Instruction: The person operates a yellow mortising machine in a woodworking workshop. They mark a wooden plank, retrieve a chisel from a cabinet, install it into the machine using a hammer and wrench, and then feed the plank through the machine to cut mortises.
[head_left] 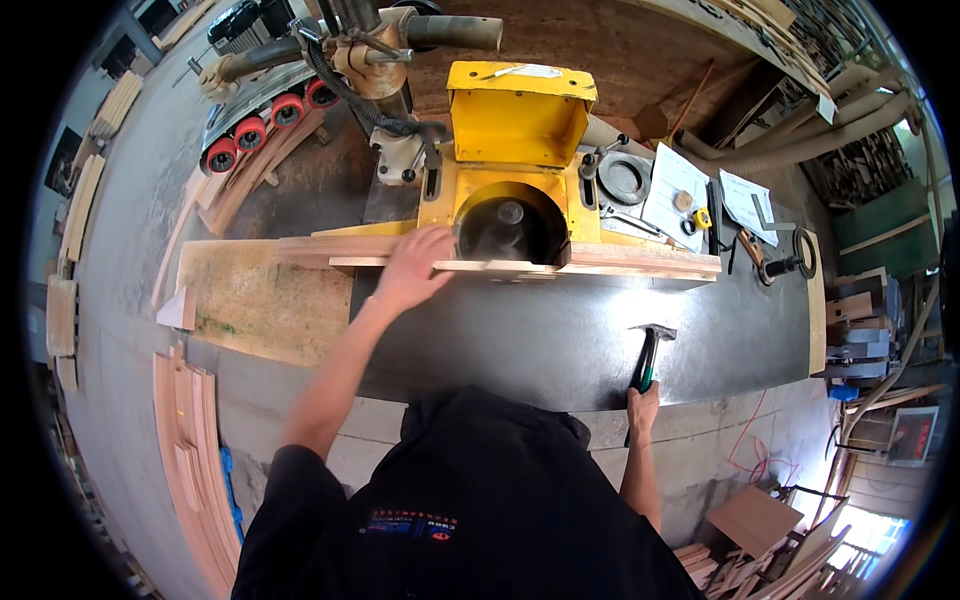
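My left hand [415,265] rests over the wooden fence board [345,250], beside the left edge of the round spindle opening. Its fingers are stretched out, a little blurred. Inside the opening stands a metal spindle [510,213], with a blurred patch below it. A thin wooden strip [500,267] runs across the front of the opening. On the right another wooden fence board [640,260] continues the line. Low over the table's front edge, my right hand [643,402] grips a hammer [652,345] by its green and black handle, head pointing away from me.
A raised yellow hood [522,115] stands behind the spindle. Red feeder wheels [250,133] hang at the back left. Papers [680,195], a tape measure [702,217] and a metal ring [623,180] lie right of the machine. Stacked wooden pieces [190,430] stand at the left.
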